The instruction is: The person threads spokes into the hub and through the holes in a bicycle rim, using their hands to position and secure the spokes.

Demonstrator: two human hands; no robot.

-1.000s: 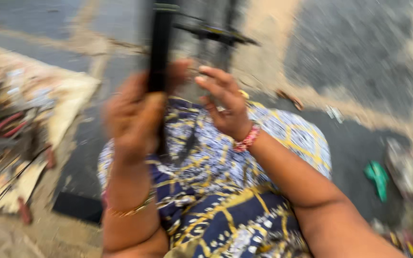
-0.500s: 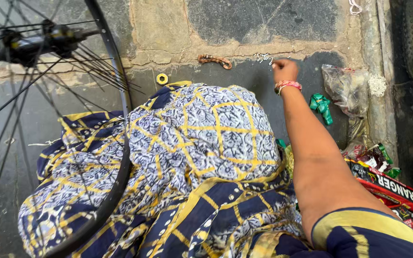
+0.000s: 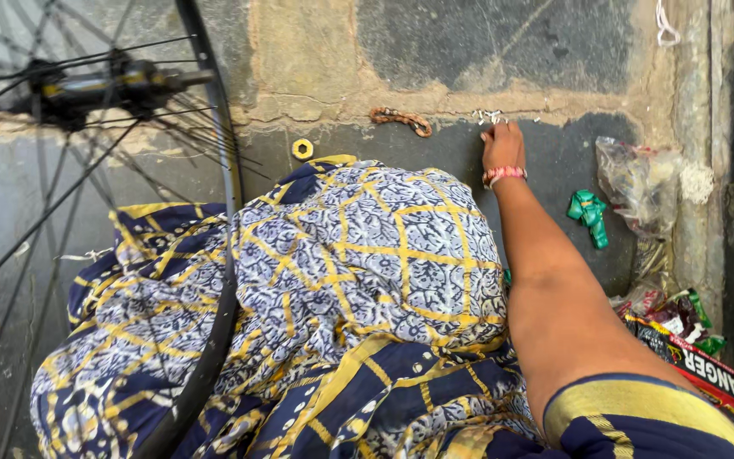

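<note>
I see the wheel (image 3: 214, 280) leaning over my lap, axle (image 3: 112, 85) pointing left-right. The rusty chain piece (image 3: 401, 120) lies crosswise on the floor (image 3: 435, 51). My right hand (image 3: 503, 146) reaches small silver parts (image 3: 490, 116); whether its fingers grasp any, I cannot tell.

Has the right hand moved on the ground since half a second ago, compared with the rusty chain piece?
No. The right hand stays just right of the rusty chain piece, fingertips at the small metal bits, as before. A second ago it was up at the wheel.
</note>
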